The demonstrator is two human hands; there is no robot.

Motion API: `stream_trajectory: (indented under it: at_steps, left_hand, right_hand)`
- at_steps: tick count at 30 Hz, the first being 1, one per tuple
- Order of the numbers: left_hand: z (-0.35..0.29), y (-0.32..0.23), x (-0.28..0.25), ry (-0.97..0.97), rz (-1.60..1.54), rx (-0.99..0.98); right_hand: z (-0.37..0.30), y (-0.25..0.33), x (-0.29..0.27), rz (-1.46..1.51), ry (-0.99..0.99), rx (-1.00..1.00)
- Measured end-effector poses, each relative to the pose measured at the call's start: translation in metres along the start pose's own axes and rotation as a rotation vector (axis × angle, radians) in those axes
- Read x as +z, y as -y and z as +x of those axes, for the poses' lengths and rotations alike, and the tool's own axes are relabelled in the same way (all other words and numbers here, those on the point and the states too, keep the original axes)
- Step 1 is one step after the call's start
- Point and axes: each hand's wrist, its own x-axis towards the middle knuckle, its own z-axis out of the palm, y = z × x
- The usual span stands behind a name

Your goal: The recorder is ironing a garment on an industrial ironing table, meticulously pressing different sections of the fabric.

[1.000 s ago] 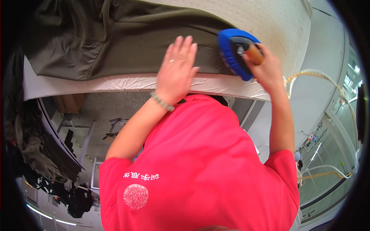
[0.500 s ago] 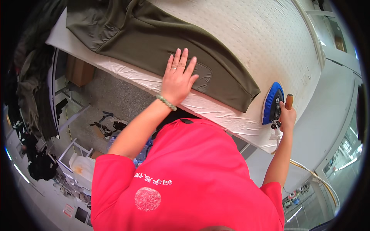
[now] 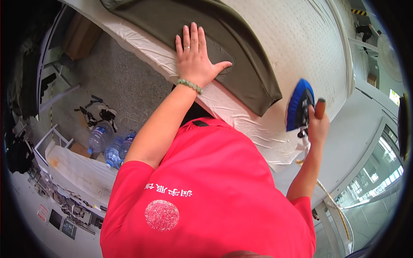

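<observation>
An olive-green garment [image 3: 254, 69] lies along the near edge of a padded, white-covered ironing table [image 3: 275, 26]. It looks like a sleeve or trouser leg, with a rounded patch on it. My left hand [image 3: 195, 64] rests on the cloth with its fingers spread and thumb out, partly over the patch. Right of the garment's end, my right hand [image 3: 318, 127] grips the brown handle of an iron [image 3: 301, 105] with a blue cover round its soleplate. The iron is on the table cover, apart from the cloth. Whether its sole lies flat I cannot tell.
Large plastic bottles [image 3: 101, 136] stand on the floor to the left, below the table, near black scraps [image 3: 97, 112]. A brown cardboard box [image 3: 82, 36] sits under the table's left part. A hose [image 3: 331, 198] hangs at the right. Another person [image 3: 365, 32] is far off at upper right.
The view has shifted, so table and garment sit further up and left. My left thumb has spread wider on the cloth. My right hand still holds the iron beside the garment's end.
</observation>
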Motion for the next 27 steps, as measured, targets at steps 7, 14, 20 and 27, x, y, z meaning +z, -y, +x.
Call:
stream_trajectory:
  at_steps: [7, 14, 20, 27]
  left_hand:
    - [-0.001, 0.0, 0.005, 0.004, -0.064, -0.024]
    - [-0.001, 0.002, 0.003, 0.007, -0.116, -0.014]
    - [0.0, 0.001, 0.001, -0.015, -0.088, 0.015]
    - [-0.001, 0.003, 0.004, 0.022, -0.125, -0.003]
  right_hand:
    - [0.018, 0.164, 0.041, -0.328, 0.272, -0.342]
    - [0.043, 0.253, 0.086, -0.535, 0.333, -0.668]
    - [0.046, 0.265, 0.093, -0.692, 0.429, -0.76]
    - [0.022, 0.216, 0.058, -0.725, 0.451, -0.533]
